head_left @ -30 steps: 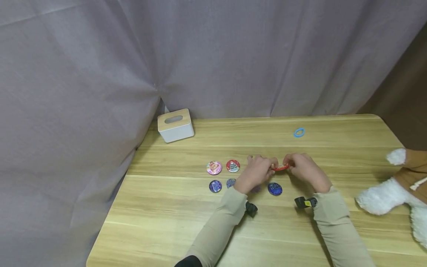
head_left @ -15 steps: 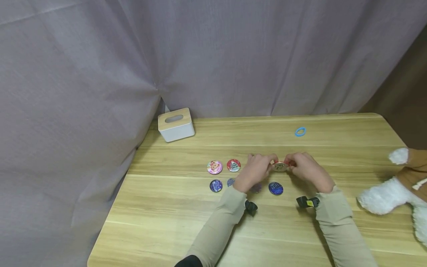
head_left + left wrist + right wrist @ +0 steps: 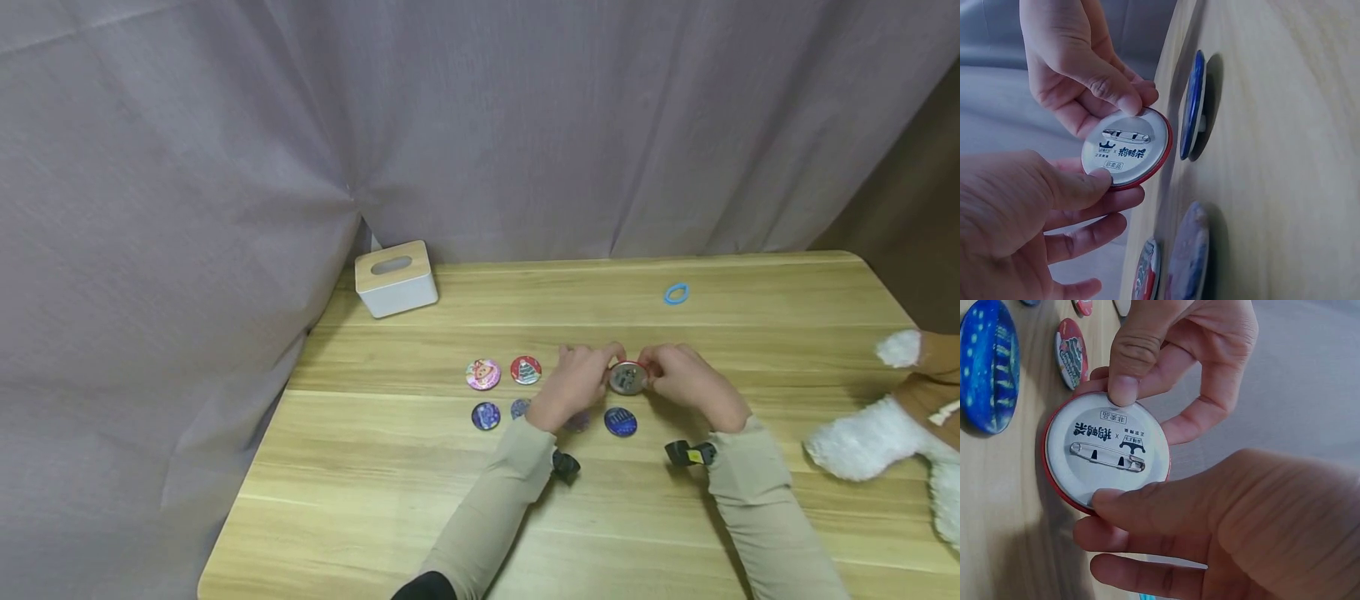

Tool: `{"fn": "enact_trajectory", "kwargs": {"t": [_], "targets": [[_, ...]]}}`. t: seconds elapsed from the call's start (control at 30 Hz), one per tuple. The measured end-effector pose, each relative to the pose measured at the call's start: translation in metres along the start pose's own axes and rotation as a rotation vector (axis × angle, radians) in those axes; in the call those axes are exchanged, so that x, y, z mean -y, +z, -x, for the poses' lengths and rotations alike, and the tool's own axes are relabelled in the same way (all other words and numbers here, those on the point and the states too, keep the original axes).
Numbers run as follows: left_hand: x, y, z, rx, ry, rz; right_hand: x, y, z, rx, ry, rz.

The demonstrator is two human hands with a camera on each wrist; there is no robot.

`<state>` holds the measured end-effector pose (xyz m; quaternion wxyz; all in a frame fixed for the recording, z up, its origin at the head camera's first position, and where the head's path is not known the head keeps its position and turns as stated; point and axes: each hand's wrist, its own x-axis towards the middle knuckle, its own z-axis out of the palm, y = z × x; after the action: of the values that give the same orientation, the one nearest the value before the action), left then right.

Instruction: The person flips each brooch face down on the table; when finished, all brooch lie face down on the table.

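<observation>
A round pin badge with a red rim is held between both hands, its silver back turned toward the person. A safety pin and dark printed characters show on that back in the left wrist view. My left hand pinches the badge's left edge by thumb and fingers. On the opposite edge, my right hand pinches it likewise. A dark blue badge lies just below on the table. Beside it, a purple badge is partly hidden by the left hand. The held badge's front is hidden.
Farther left lie a pink badge, a red tree badge and a blue-purple badge. A tissue box stands back left, a blue ring lies at the back, and a white-and-brown plush toy is at right.
The held badge has tilted from nearly edge-on, with its red rim showing, to its silver back facing the head camera. Both hands have stayed nearly in place.
</observation>
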<state>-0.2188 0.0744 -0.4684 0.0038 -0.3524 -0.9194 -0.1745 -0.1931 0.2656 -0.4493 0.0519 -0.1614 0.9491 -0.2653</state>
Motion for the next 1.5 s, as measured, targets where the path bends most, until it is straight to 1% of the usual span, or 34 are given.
{"fn": "enact_trajectory", "kwargs": {"t": [0.1, 0.23, 0.33, 0.5, 0.57, 0.83, 1.03, 1.3, 1.5], "targets": [[0.0, 0.002, -0.001, 0.003, 0.0, 0.003, 0.0, 0.0, -0.001, 0.0, 0.022, -0.005], [0.0, 0.005, -0.001, -0.009, 0.002, 0.0, 0.001, 0.002, -0.001, -0.008, 0.037, -0.023], [0.0, 0.007, -0.001, -0.015, -0.003, -0.002, 0.002, 0.004, -0.001, -0.025, 0.037, -0.029], [-0.001, 0.009, 0.0, -0.004, -0.022, -0.018, 0.0, 0.009, -0.001, -0.068, 0.027, -0.016], [-0.001, 0.01, 0.0, -0.001, -0.032, -0.034, -0.001, 0.012, -0.001, -0.079, 0.025, -0.006], [-0.002, 0.013, -0.002, 0.004, -0.066, -0.102, -0.001, 0.014, -0.003, -0.081, 0.037, 0.007], [-0.003, 0.014, -0.002, 0.046, -0.083, -0.125, -0.003, 0.016, -0.003, -0.082, 0.034, 0.016], [-0.003, 0.019, -0.001, 0.089, -0.087, -0.125, 0.0, 0.018, -0.004, -0.046, 0.076, 0.016], [-0.003, 0.023, -0.002, 0.113, -0.097, -0.123, 0.001, 0.018, -0.004, -0.023, 0.064, 0.045]]}}
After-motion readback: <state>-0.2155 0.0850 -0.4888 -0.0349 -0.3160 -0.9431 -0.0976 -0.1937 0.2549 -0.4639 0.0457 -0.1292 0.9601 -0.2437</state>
